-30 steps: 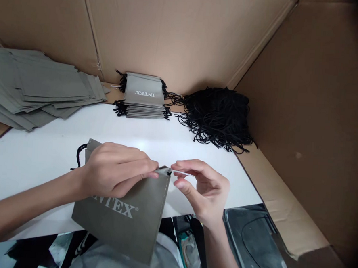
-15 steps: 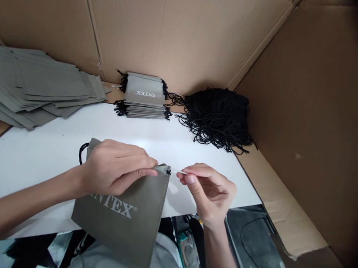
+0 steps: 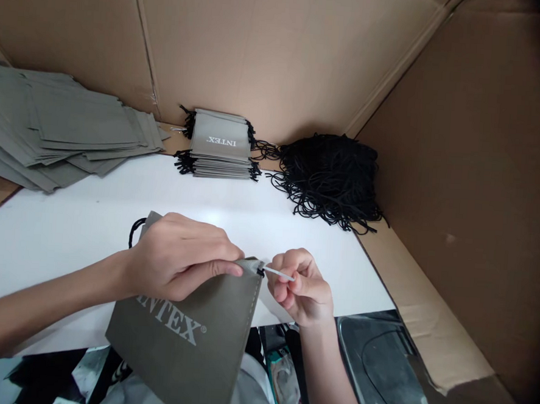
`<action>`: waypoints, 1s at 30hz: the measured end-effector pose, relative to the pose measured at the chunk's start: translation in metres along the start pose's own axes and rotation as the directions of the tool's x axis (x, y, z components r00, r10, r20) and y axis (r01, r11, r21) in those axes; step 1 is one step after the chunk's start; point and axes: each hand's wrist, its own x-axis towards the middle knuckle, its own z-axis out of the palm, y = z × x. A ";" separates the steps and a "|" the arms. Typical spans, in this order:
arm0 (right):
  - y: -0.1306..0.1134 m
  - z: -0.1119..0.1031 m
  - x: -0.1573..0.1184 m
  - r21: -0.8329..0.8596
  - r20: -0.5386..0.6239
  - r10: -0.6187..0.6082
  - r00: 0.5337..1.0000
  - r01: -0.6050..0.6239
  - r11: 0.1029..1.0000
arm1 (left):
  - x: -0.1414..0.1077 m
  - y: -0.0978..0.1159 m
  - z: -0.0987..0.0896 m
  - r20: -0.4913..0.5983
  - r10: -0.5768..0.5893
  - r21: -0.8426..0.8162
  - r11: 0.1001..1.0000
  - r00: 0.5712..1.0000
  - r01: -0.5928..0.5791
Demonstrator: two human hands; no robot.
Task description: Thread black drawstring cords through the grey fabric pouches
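Observation:
My left hand (image 3: pixel 186 258) pinches the top hem of a grey drawstring bag (image 3: pixel 187 355) with INTEX printed on it. A loop of black cord (image 3: pixel 135 230) sticks out at the bag's upper left corner. From the upper right corner of the hem comes a thin, pale, needle-like rod (image 3: pixel 278 272), with a bit of black cord at the hem opening below it. The fingers of my right hand (image 3: pixel 303 289) are closed at the rod's outer end. The bag hangs tilted over the table's front edge.
Flat grey bags (image 3: pixel 82 123) lie piled at the left. A stack of corded INTEX bags (image 3: pixel 221 138) stands at the back, beside a heap of black cords (image 3: pixel 331 175). Cardboard walls (image 3: pixel 261 49) enclose the white table (image 3: pixel 90 215). A dark chair-like surface (image 3: pixel 379 367) is at lower right.
My right hand has turned and closed in toward the bag's corner, and more of the pale rod shows. The bag and my left hand have shifted slightly right.

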 end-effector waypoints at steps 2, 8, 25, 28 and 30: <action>-0.001 0.000 0.001 0.028 0.026 0.017 1.000 -0.017 0.999 | 0.001 -0.001 0.000 0.005 -0.010 -0.010 1.000 1.000 0.010; -0.013 0.000 0.000 -0.066 0.020 0.017 1.000 -0.015 0.998 | -0.003 -0.006 0.001 0.003 -0.005 -0.030 1.000 1.000 0.005; -0.027 0.010 -0.025 -0.839 0.123 -0.154 0.980 0.186 0.512 | 0.000 -0.002 0.003 0.202 0.301 0.474 0.803 0.932 -0.362; -0.025 0.001 -0.029 -0.798 0.064 -0.120 0.991 0.123 0.590 | -0.002 -0.005 0.004 0.213 0.334 0.517 0.759 0.918 -0.396; -0.022 -0.004 -0.031 -0.779 0.018 -0.129 0.991 0.095 0.620 | -0.002 -0.006 0.006 0.213 0.322 0.518 0.764 0.923 -0.386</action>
